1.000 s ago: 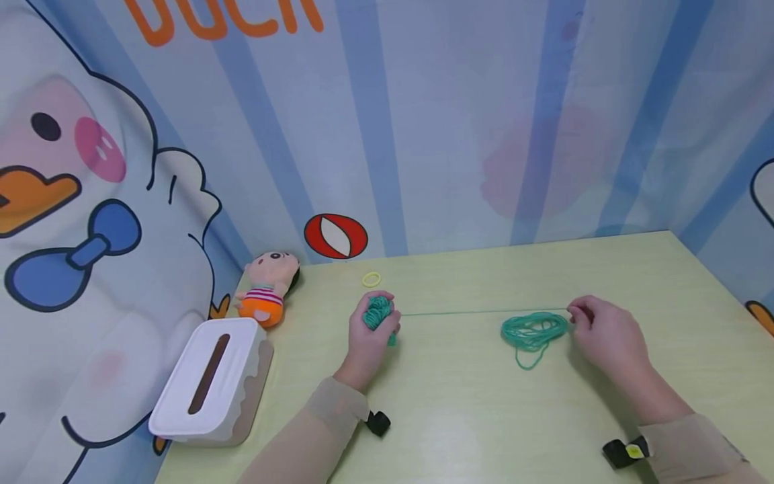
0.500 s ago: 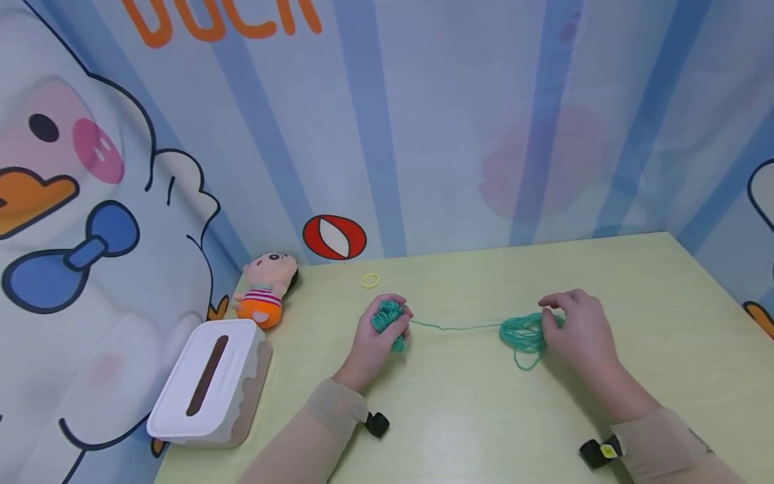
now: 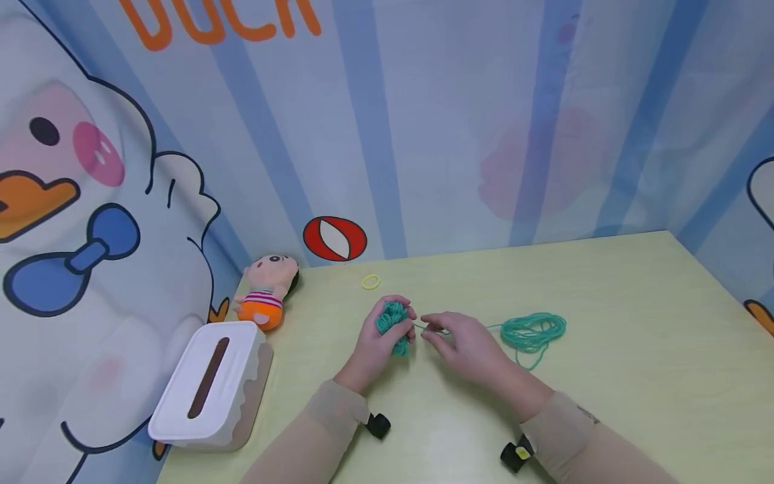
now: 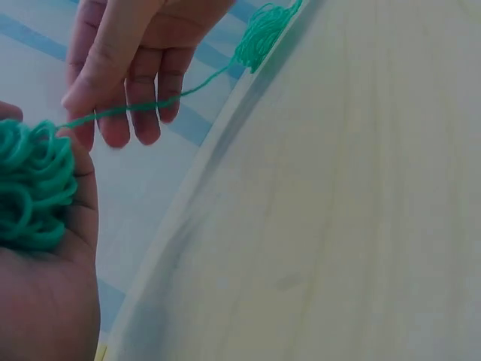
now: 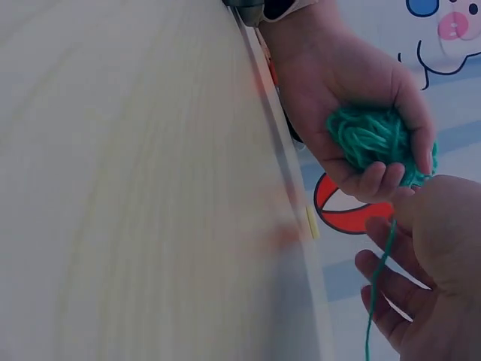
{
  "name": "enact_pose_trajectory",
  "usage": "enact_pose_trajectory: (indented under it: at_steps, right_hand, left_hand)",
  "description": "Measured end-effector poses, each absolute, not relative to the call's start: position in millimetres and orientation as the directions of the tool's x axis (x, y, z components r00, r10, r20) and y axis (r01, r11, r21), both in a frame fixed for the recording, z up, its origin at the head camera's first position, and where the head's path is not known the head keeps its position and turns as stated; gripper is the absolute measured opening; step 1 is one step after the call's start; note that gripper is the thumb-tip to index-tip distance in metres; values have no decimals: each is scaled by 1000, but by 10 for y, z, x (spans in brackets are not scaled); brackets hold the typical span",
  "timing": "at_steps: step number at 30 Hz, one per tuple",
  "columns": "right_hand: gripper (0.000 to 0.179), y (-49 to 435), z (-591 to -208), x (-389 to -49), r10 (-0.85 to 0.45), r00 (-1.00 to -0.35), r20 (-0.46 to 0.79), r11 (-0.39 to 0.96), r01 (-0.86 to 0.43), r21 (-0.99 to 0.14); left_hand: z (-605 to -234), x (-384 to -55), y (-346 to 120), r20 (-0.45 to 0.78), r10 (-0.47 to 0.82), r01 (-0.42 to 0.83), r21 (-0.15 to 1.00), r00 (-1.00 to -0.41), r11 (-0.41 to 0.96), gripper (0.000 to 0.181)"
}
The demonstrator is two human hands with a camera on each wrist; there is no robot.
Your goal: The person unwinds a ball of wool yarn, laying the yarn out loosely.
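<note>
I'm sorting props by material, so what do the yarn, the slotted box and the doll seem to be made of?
Yarn: soft, matt fibre, cotton or acrylic perhaps; it falls in limp loops.
Box: probably smooth plastic; the white top looks even, with rounded, moulded-looking edges.
Doll: likely stuffed fabric; it looks plump, without hard shine.

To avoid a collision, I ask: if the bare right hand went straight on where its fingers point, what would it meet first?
The right hand would probably first meet the bare left hand holding a looped green yarn bundle, though depth is unclear.
</note>
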State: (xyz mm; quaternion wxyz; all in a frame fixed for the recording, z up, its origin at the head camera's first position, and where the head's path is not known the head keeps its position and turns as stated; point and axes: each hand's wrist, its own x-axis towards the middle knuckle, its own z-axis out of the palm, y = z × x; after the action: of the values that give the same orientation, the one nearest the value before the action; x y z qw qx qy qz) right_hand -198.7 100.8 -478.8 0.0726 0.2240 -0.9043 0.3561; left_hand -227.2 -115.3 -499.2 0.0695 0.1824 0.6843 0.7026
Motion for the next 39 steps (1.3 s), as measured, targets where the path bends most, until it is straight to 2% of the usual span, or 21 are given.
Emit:
enact_pose_trajectory:
  at_steps: [4, 9, 15, 21, 24, 31, 35, 39]
  right_hand:
    - [17, 951, -4796, -1993, -309, -885, 348, 643, -464, -609]
    - [12, 1030, -4720, -1962, -248, -868, 429, 604, -485, -632]
    - [7, 1187, -4681, -1969, -218, -777, 591, 552, -597, -581]
    - [10, 1366, -4714, -1999, -152, -671, 726, 483, -691, -538]
    - [14, 1472, -4717, -1989, -118, -658, 743, 471, -696, -542]
    - [12, 1766, -4742, -1910, -52, -705, 707, 481, -638, -601]
    - [18, 1919, -4804, -1896, -19, -671, 741, 487, -654, -579]
    - [21, 2035, -4840, -1879, 2, -658, 753, 489, -656, -575]
  left_hand:
    - [-4976, -2259, -1139, 170, 337, 167, 985, -926, -40, 40]
    - [-5010, -2292, -1144, 162, 271, 169, 986, -949, 4, 38]
    - [-5036, -2319, -1157, 103, 201, 119, 991, -974, 69, 39]
    - [-5033, -2306, -1164, 129, 247, 141, 989, -960, 33, 40]
    - [-5024, -2293, -1161, 155, 260, 155, 988, -953, -24, 36]
    - [-5026, -2278, -1165, 201, 247, 179, 978, -948, -108, 18]
    - [-5022, -2284, -1150, 199, 231, 181, 979, -952, -97, 30]
    - [-5013, -2289, -1138, 195, 281, 178, 980, -940, -84, 43]
